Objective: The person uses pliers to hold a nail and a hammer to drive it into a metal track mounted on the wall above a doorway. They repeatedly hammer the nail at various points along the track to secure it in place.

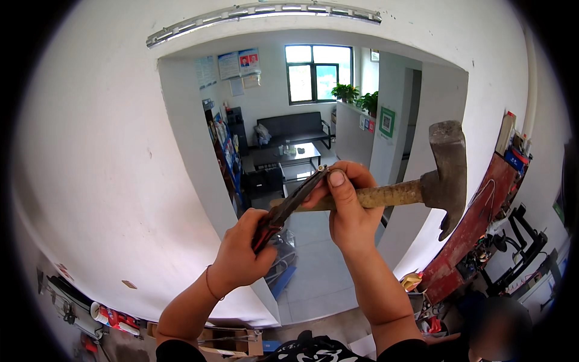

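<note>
My left hand (pixel 239 256) is closed around the red and black handles of a pair of pliers (pixel 295 200), whose jaws point up and to the right. At the jaw tips sits a small pale round piece (pixel 321 169), too small to name. Beside those tips, my right hand (pixel 351 220) grips the wooden handle of a hammer (pixel 392 194), held level. Its rusty steel head (pixel 447 172) stands out to the right, with one end curving downward. The right thumb and forefinger press together next to the plier tips; whether they touch the small piece cannot be told.
Ahead, a wide wall opening leads to a room with a black sofa (pixel 294 128) and a low table (pixel 289 155). A red workbench (pixel 449 253) with tools stands at right. A person (pixel 497 329) is at lower right. An open cardboard box (pixel 232 341) lies below.
</note>
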A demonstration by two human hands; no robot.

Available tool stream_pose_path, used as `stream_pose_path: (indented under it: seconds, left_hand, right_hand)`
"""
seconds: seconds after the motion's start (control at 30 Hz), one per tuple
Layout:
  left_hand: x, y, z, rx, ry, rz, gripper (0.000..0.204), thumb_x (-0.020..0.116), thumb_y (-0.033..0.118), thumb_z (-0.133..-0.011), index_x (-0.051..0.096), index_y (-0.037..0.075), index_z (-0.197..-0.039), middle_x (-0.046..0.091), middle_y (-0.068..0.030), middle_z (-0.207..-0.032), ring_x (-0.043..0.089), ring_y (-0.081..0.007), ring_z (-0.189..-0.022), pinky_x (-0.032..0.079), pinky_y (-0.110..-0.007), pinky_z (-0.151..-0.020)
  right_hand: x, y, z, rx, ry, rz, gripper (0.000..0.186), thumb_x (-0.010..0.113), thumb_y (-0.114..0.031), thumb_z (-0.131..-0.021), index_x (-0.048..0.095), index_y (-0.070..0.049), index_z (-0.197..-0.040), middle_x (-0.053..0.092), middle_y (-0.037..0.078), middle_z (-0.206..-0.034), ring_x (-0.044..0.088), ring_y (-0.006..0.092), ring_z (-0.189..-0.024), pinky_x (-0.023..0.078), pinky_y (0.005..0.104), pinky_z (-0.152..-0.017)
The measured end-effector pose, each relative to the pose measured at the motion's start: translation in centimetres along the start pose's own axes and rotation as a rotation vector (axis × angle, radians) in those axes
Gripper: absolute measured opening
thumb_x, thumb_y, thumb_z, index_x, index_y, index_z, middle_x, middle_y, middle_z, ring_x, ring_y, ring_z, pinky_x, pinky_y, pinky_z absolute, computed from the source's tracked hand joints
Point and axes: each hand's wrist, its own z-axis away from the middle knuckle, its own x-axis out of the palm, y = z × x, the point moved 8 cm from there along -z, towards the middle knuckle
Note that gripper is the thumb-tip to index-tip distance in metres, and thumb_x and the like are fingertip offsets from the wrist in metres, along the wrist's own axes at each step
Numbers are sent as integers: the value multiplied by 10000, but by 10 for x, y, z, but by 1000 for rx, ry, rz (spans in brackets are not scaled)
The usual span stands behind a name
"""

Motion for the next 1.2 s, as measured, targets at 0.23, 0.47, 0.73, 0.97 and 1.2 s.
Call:
stream_pose_path:
  seconds: [0.23, 0.47, 0.73, 0.97, 1.2]
  left_hand:
    - [-52, 1, -36, 33, 339, -252, 374, 671, 87, -793, 573, 48, -1152, 692, -178, -912, 686, -412, -801, 554, -452, -719]
    - [-160, -2, -148, 245, 750, -866, 380, 710, 187, -807, 552, 49, -1125, 668, -155, -1023, 683, -380, -835, 564, -477, -709]
    - [-207, -6, -199, 216, 706, -1012, 338, 701, 195, -827, 547, 39, -1084, 664, -158, -1025, 684, -378, -854, 564, -476, -729]
    - [-212, -13, -199, 249, 702, -1030, 331, 699, 191, -828, 551, 42, -1083, 658, -158, -1024, 684, -375, -855, 564, -481, -720]
    - [-208, -15, -201, 254, 737, -1070, 328, 703, 191, -828, 544, 45, -1075, 643, -152, -1012, 677, -369, -853, 565, -473, -694]
  right_hand:
    - [-11, 13, 4, 132, 136, 56, 304, 627, -211, -1030, 607, 42, -1198, 670, 124, -838, 672, 191, -668, 576, 319, -651]
    - [-70, 54, 73, 267, 102, 196, 233, 611, -147, -1029, 622, 22, -1190, 661, 118, -823, 638, 176, -638, 549, 311, -621]
    - [-114, 76, 135, 524, 155, 306, 218, 636, -135, -1026, 658, 29, -1167, 655, 78, -819, 619, 119, -643, 529, 255, -581]
    - [-132, 86, 158, 643, 190, 364, 221, 659, -142, -1015, 672, 39, -1141, 637, 63, -770, 586, 106, -583, 496, 259, -527]
    - [-139, 101, 179, 785, 229, 369, 230, 651, -158, -1020, 676, 37, -1139, 620, 53, -730, 562, 101, -545, 461, 257, -491]
